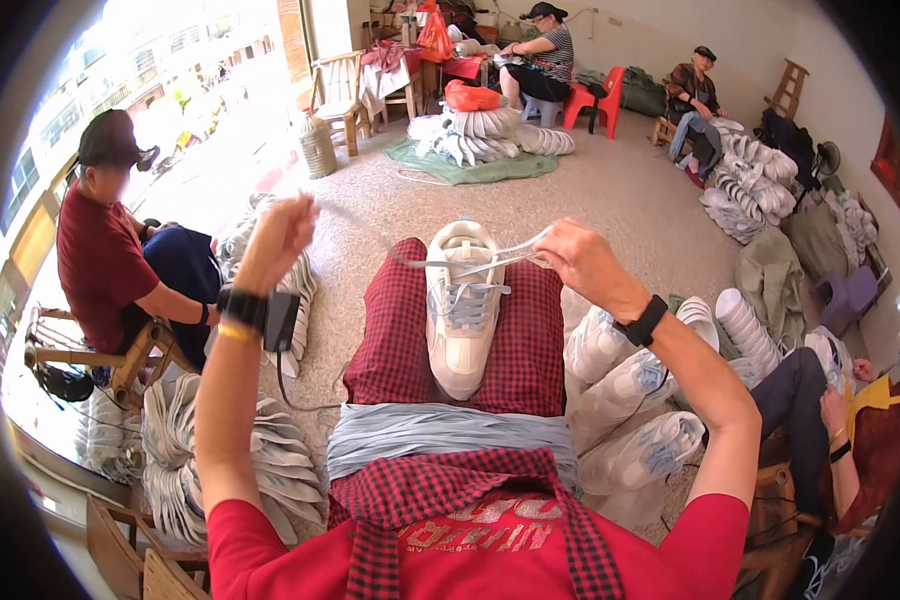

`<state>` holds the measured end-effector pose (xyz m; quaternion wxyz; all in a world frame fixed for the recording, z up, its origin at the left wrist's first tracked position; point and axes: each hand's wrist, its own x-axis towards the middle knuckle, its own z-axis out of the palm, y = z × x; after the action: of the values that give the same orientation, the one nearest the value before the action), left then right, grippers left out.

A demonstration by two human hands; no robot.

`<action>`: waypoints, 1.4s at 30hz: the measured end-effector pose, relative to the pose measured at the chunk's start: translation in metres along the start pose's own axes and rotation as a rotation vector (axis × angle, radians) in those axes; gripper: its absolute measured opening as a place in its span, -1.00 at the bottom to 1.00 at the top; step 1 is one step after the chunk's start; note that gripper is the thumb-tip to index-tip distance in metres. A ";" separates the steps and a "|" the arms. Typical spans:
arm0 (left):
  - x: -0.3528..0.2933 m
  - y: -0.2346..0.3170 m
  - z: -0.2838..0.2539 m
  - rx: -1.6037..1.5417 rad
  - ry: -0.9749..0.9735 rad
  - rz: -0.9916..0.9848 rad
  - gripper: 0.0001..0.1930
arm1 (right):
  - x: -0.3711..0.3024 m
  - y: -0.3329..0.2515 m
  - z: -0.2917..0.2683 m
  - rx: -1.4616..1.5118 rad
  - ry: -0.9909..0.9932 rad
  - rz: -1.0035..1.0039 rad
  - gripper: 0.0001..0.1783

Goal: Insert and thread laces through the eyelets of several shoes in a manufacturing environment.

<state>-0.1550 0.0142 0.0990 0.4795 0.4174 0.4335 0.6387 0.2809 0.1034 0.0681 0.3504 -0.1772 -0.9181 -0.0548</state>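
Observation:
A cream sneaker (462, 345) rests on my lap between my thighs, its toe toward me. Light blue-grey shoelace (467, 300) crosses its tongue in several rows. My right hand (582, 258) pinches a lace end, drawn out taut to the right of the shoe's opening. Raised to the left, my left hand (285, 230) is closed; a blurred strand of lace runs from it back to the shoe. A thick bundle of loose light blue laces (445, 440) lies across my lap, over a red and black checked apron (385, 320).
Stacked pale shoe uppers (180, 450) lie on the floor at my left. Laced white shoes (630, 450) stand in rows at my right. Co-workers sit on both sides and at the back. Shoe parts (480, 135) are heaped on a green sheet (420, 165) ahead.

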 end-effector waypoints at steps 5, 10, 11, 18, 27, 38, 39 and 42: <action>-0.030 -0.093 -0.071 0.323 0.354 -0.140 -0.78 | -0.043 0.014 0.000 0.098 0.092 0.262 -0.91; -0.028 -0.108 0.020 0.882 0.269 0.358 -0.54 | -0.061 0.026 -0.018 0.001 0.075 0.317 -0.90; -0.028 -0.105 0.038 0.872 0.121 0.415 -0.59 | -0.059 0.024 -0.024 -0.003 0.067 0.354 -0.90; -0.025 -0.098 0.087 0.833 -0.326 -0.054 -0.83 | -0.049 0.010 -0.063 -0.068 0.084 0.280 -0.91; -0.040 -0.088 0.038 1.155 -0.099 0.833 -0.90 | -0.102 0.039 -0.068 -0.136 -0.021 0.388 -0.89; -0.055 -0.093 -0.073 1.422 0.152 0.702 -0.87 | -0.075 -0.009 -0.053 0.003 0.668 0.546 -0.82; -0.053 -0.097 -0.082 1.497 0.182 0.716 -0.89 | -0.076 -0.016 -0.043 0.100 0.574 0.660 -0.86; -0.043 -0.111 -0.098 1.503 0.227 0.717 -0.88 | -0.057 -0.031 0.005 0.674 0.377 0.612 -0.91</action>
<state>-0.2123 -0.0244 -0.0391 -0.2048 0.6713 0.6303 0.3319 0.3058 0.0596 0.0277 0.5484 -0.3027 -0.7110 0.3196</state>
